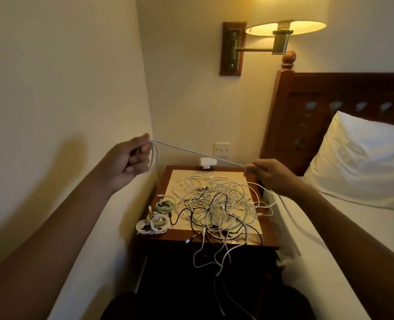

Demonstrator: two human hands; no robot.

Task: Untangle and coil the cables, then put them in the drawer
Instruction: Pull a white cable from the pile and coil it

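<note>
**Inspector:** Well, hands first. State?

**Assessor:** Left hand (131, 158) is raised, fingers curled round a few loops of a white cable (200, 155). Right hand (267, 174) pinches the same cable further along. A straight run hangs taut between them, above the worktop's far edge. Beyond the right hand the tail is blurred.

**Inspector:** Remaining stock?

**Assessor:** A tangle (216, 204) of white and black cables is heaped across the middle of the worktop (162, 181), with several ends spilling over the near edge. Coiled cables (154, 224) sit at the near left corner, just beside the heap. The drawer front below is too dark to make out.

**Inspector:** Handling?

**Assessor:** Judged light, thin and limp. It should sag, spring out of a loose coil and snag if yanked. Hold the gathered loops in one hand and slide the other along the free run. Avoid tugging at a connector.
</note>
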